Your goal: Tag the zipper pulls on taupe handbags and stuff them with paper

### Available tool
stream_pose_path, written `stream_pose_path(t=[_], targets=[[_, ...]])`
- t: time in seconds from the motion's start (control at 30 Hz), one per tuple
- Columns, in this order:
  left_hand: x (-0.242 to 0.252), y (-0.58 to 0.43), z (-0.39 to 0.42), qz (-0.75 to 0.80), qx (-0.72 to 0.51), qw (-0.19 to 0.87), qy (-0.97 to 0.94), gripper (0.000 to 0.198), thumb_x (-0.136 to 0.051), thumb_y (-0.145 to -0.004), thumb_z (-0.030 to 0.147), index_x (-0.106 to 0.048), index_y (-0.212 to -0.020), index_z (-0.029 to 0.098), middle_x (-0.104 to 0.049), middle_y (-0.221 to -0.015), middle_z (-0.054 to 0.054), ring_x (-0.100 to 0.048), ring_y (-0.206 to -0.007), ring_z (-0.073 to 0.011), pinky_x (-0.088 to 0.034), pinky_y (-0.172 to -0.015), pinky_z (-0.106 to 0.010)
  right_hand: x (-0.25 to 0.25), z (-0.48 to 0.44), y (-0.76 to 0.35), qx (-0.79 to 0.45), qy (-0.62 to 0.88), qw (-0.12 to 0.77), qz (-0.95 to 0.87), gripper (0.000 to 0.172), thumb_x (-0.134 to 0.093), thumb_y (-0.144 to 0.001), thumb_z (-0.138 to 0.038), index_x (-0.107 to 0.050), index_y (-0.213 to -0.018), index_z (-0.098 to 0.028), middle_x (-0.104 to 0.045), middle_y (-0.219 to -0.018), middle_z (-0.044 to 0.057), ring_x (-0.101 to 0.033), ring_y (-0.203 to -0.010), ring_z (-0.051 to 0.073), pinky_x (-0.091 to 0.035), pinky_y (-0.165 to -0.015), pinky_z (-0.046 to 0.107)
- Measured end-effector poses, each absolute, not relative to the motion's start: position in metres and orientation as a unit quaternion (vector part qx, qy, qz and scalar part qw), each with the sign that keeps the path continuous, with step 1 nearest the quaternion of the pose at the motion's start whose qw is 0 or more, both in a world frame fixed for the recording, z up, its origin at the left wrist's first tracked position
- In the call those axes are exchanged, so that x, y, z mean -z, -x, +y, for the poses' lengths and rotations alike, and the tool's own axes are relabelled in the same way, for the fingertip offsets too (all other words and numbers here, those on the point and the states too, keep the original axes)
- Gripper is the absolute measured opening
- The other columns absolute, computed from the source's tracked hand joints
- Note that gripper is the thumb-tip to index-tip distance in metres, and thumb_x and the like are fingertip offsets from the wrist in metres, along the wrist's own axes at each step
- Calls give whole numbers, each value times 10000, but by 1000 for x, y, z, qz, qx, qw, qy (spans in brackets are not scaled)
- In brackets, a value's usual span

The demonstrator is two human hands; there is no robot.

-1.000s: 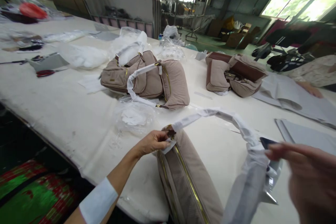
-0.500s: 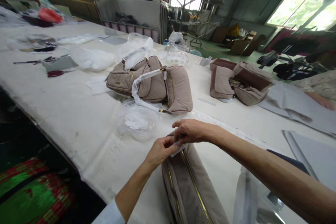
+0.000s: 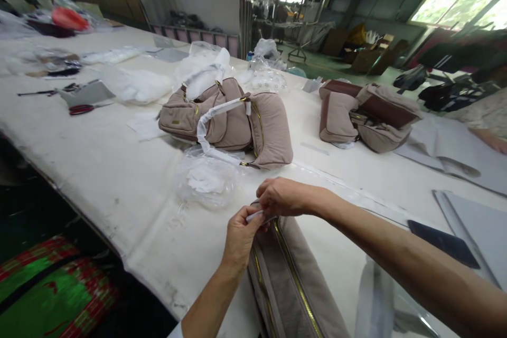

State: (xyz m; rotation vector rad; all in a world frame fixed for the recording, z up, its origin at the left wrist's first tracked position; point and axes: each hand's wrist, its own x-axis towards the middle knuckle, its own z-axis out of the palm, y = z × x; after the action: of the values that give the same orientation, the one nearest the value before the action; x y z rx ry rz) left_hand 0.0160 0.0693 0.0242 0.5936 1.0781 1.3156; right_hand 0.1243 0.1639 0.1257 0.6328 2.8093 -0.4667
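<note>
Left hand (image 3: 240,237), right hand (image 3: 283,196): fingers of both pinched on white tag (image 3: 254,215) at bag (image 3: 295,274) zip end. Tag text unreadable.

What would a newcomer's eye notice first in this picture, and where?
The two hands at the bottom centre come first: the left hand pinches a white strip at the end of a taupe handbag with a gold zipper, and the right hand curls over that same end. Behind them on the white table lie a heap of taupe bags in the middle and a brown-trimmed heap to its right.
</note>
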Motion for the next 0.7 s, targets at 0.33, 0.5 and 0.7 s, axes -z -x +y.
stream_pose_path(t=[0.33, 0.5, 0.7], targets=[[-20, -20, 59, 470, -505, 669, -279, 237, -670, -707, 329, -586, -804, 129, -631, -716, -22, -613, -626, -140, -493, -547, -230, -124, 170, -132, 269, -233, 127, 926, 181, -513, -762, -188, -674, -774, -106, -662, -766, 66, -537, -645, 112, -382, -599, 198], [-22, -35, 60, 476, -514, 660, -273, 235, -648, -729, 333, -596, -844, 135, -625, -747, -16, -607, -614, -129, -499, -550, -236, -121, 168, -133, 274, -246, 83, 926, 313, -427, -865, -271, -664, -770, -91, -660, -770, 81, -546, -668, 114, -385, -631, 207], [-22, -46, 57, 491, -548, 632, -244, 221, -638, -733, 353, -569, -754, 144, -612, -664, 5, -610, -574, -132, -485, -506, -220, -126, 168, -145, 247, -232, 112, 934, 201, -623, -751, -327, -683, -829, -152, -653, -874, 58, -556, -738, 132, -372, -632, 213]])
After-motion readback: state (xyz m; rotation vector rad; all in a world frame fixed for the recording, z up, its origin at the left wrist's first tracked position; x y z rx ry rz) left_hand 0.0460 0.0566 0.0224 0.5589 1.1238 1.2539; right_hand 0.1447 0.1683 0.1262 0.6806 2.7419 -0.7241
